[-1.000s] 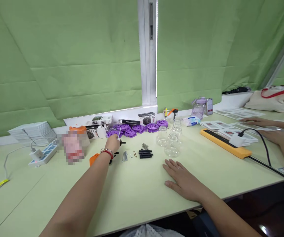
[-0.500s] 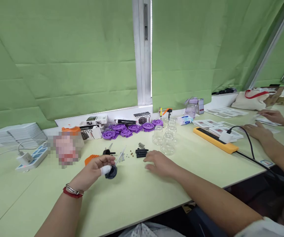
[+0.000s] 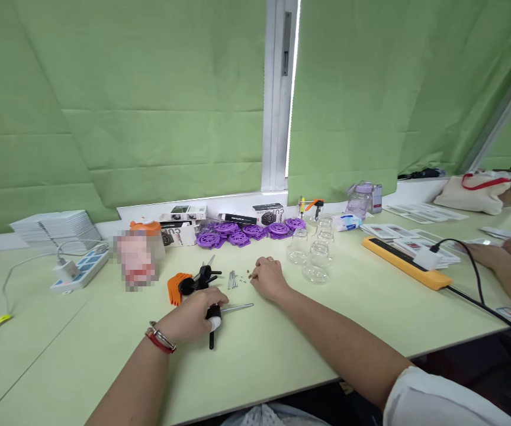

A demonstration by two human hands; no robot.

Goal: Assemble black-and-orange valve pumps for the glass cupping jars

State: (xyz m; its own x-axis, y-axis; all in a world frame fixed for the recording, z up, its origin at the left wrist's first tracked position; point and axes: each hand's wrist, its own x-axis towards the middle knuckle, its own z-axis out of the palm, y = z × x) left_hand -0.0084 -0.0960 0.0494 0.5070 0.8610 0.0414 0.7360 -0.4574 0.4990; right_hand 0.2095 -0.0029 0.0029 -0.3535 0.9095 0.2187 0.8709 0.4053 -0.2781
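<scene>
My left hand (image 3: pixel 199 313), with white wrapping on the thumb, is closed on a black plastic part (image 3: pixel 214 312). A thin metal rod (image 3: pixel 238 307) sticks out of it to the right, and a short black piece (image 3: pixel 211 341) points down. My right hand (image 3: pixel 267 278) rests on the table with its fingers curled together beside tiny brown pieces (image 3: pixel 249 274); its fingertips hide what they hold, if anything. Between the hands lie several screws (image 3: pixel 232 280). Other black plastic parts (image 3: pixel 204 276) and orange pieces (image 3: pixel 177 288) sit beyond my left hand.
Purple wheel-like parts (image 3: pixel 240 238) are heaped along the wall by small boxes (image 3: pixel 179 235). Glass jars (image 3: pixel 316 269) stand beyond my right hand. A yellow power strip (image 3: pixel 404 264) lies on the right, a white one (image 3: pixel 82 277) on the left. Another person's hands (image 3: pixel 490 255) are at far right.
The view has turned left. My left hand's black part is turned, its rod now pointing right and a short black piece hanging below. My right hand has curled its fingers near the brown pieces.
</scene>
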